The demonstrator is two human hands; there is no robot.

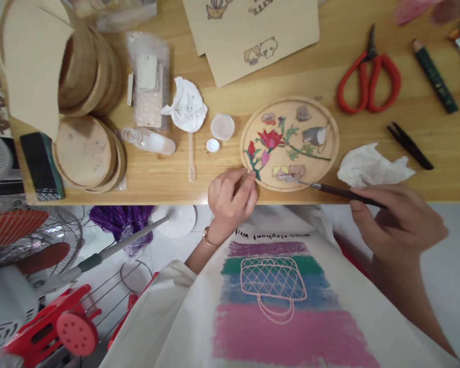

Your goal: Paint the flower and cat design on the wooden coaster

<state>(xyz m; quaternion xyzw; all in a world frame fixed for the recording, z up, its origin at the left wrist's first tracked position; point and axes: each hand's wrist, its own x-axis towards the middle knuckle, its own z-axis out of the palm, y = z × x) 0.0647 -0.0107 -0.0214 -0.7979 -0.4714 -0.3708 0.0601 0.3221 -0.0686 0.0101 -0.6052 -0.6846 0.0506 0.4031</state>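
A round wooden plate (322, 171) with a raised rim lies near the table's front edge, decorated with red flowers, green leaves and small animal pictures. The curled fingers of my left hand (233, 197) grip its lower left rim. In my right hand (400, 220) is a slim palette knife (339, 193) with a dark handle. Its flat metal blade rests over the yellow and brown animal picture (289, 170) on the plate's lower part; whether it presses on the surface I cannot tell. A crumpled white tissue (373, 166) lies just beyond my right hand.
Red-handled scissors (368, 84), black tweezers (410, 145) and a dark green pencil (435, 76) lie to the right. Leftward are a small cup (222, 127), a dropper (191, 158), a clear bottle (149, 140), stacked wooden plates (86, 151) and a phone (42, 166). Printed cards (230, 66) lie behind.
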